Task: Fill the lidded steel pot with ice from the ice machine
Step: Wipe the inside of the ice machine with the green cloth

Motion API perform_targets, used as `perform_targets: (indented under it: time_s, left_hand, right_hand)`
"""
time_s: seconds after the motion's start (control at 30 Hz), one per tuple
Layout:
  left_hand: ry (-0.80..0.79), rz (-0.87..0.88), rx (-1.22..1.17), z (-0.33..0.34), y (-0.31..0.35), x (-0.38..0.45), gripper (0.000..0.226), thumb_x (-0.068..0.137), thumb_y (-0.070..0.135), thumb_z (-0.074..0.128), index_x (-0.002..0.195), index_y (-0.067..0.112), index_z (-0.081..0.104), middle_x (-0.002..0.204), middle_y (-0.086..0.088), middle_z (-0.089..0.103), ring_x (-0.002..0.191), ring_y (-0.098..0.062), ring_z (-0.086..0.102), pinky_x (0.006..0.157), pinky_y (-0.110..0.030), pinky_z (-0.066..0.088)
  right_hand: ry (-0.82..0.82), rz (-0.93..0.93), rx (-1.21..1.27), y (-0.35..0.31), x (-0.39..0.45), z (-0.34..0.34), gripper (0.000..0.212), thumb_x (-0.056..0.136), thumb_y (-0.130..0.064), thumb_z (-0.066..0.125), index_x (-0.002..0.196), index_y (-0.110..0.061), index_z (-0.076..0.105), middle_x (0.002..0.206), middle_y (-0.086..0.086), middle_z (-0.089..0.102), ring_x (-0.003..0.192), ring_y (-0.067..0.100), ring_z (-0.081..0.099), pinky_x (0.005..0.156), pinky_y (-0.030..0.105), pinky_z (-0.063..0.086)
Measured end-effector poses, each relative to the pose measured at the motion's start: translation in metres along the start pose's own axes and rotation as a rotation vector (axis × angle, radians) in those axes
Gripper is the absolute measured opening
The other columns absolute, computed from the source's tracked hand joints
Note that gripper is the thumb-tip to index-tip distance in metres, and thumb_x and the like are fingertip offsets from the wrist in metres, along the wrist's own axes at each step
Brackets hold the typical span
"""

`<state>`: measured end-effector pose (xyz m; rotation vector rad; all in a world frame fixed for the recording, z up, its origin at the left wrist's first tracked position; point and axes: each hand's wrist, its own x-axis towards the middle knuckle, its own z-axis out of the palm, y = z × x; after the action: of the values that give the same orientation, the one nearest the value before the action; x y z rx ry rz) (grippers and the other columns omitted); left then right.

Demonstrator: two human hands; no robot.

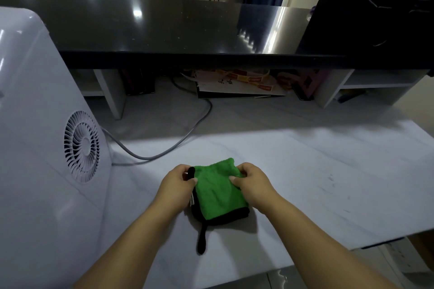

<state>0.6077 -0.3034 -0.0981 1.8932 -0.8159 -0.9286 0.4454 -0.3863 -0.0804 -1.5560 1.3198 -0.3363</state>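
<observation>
both hands are on a folded green microfibre cloth with a black edge and a black hanging loop (217,191), which lies on the pale marble-look worktop (328,171) right in front of the person. the left hand (177,185) pinches the cloth's left edge between thumb and curled fingers; the right hand (250,183) has its thumb laid on top and its fingers tucked round the far right corner, so each hand is closed on the cloth.

the large white ice machine with a round vented fan grille (47,136) stands just to the left, its grey power cable (178,141) trailing across the worktop behind the cloth. the lidded steel pot is nowhere in view, so i cannot say where it sits.

the cloth looks soft, light and floppy; i'd guess it will sag unless held by two corners or kept folded, as it is here. the pot, once found, should be rigid and smooth, heavier and cold when full of ice, likely wet outside, so best taken by its handles with the cloth handy.
</observation>
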Motion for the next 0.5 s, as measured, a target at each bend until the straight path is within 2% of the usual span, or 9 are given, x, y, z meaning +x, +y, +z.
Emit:
perform_targets:
  time_s: [0.07,0.17,0.27,0.43,0.5]
  left_hand:
    - [0.008,0.025,0.038,-0.002,0.000,0.000,0.017,0.086,0.005,0.059,0.098,0.018,0.059,0.081,0.008,0.060,0.073,-0.005,0.056,0.059,-0.014,0.039]
    - [0.010,0.004,0.073,0.001,-0.002,0.001,0.021,0.083,0.008,0.065,0.100,0.019,0.059,0.077,0.004,0.057,0.072,-0.015,0.058,0.065,-0.024,0.044]
    - [0.036,-0.010,0.108,0.006,-0.004,-0.001,0.022,0.080,0.013,0.069,0.097,0.022,0.058,0.078,-0.001,0.060,0.069,-0.018,0.059,0.064,-0.028,0.047]
    - [0.081,-0.005,0.155,0.006,-0.003,-0.006,0.023,0.080,0.016,0.070,0.098,0.020,0.058,0.079,0.001,0.062,0.072,-0.013,0.059,0.061,-0.020,0.041]
    - [0.100,0.003,0.170,0.005,0.000,-0.009,0.025,0.080,0.016,0.070,0.101,0.019,0.059,0.079,0.004,0.061,0.076,-0.014,0.059,0.065,-0.023,0.043]
  right_hand:
    - [0.000,0.008,-0.059,0.005,0.002,0.001,0.004,0.091,-0.015,0.059,0.092,-0.018,0.056,0.088,-0.003,0.062,0.076,0.010,0.059,0.063,0.022,0.046]
    - [0.028,0.000,-0.239,0.013,0.002,0.000,0.007,0.090,-0.022,0.061,0.095,-0.021,0.057,0.087,-0.009,0.059,0.081,0.010,0.058,0.066,0.024,0.045]
    - [0.075,-0.007,-0.416,0.017,-0.001,-0.005,0.021,0.086,-0.032,0.065,0.103,-0.021,0.059,0.086,-0.011,0.055,0.084,0.012,0.056,0.064,0.025,0.041]
    - [0.102,-0.015,-0.435,0.018,-0.004,-0.009,0.036,0.085,-0.034,0.067,0.116,-0.020,0.056,0.098,-0.005,0.058,0.088,0.014,0.056,0.068,0.027,0.040]
    - [0.132,-0.043,-0.430,0.015,-0.007,-0.010,0.035,0.085,-0.033,0.066,0.116,-0.020,0.055,0.098,-0.005,0.057,0.087,0.013,0.055,0.067,0.027,0.040]
